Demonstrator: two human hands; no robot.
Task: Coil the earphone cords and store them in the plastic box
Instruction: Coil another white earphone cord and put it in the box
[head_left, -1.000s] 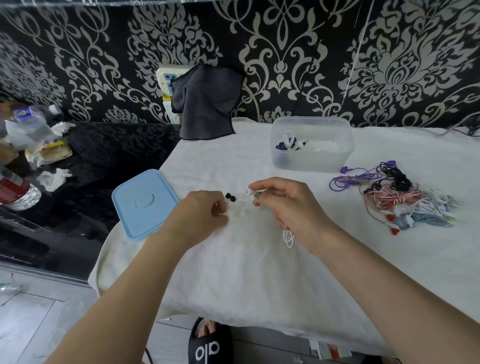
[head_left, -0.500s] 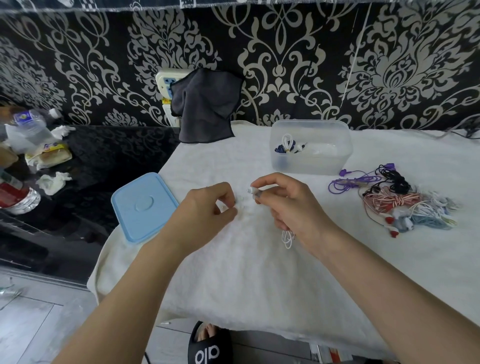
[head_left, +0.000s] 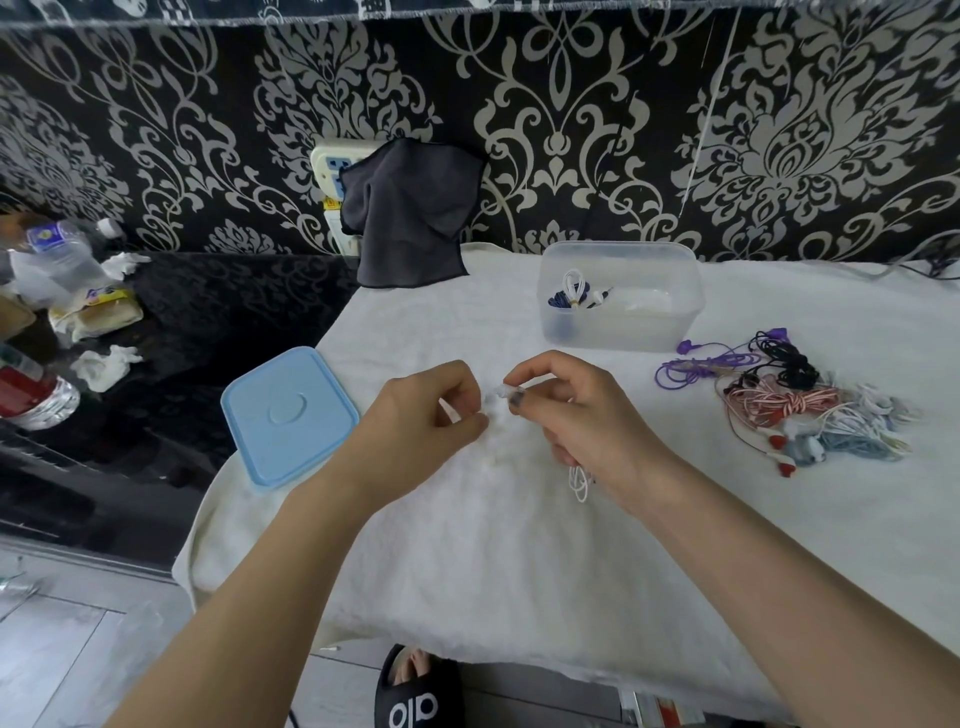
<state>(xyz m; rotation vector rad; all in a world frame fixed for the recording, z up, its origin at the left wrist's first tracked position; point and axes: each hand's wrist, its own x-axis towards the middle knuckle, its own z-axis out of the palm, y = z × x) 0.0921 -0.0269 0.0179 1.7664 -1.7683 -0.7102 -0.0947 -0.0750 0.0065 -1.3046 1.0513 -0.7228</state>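
Head view, hands at the middle of the cloth-covered counter (head_left: 519, 571). My right hand (head_left: 582, 421) grips a white earphone cord (head_left: 579, 480): thumb and forefinger pinch its end, a small pale piece, while a few loops hang out beneath the palm. My left hand (head_left: 421, 415) has its fingers curled with the tips pinched together right at that same end; whether it actually holds the cord or a small part of it I cannot tell, since white lies on white there. The plastic box (head_left: 621, 296) stands open farther back, well apart from both hands, with a coiled set already inside; its blue lid (head_left: 288, 413) lies at the left edge of the counter.

Risks, as I judge them:
- The bundle under my right palm is held only loosely (the loops hang free), so any tug at the end could let the coil spring open.
- A small loose piece dropped here would be hard to find against the pale cloth.
- The uncoiled pile of earphones (head_left: 789, 410) lies near my right forearm; a careless sweep toward the box could drag it or snag a strand.
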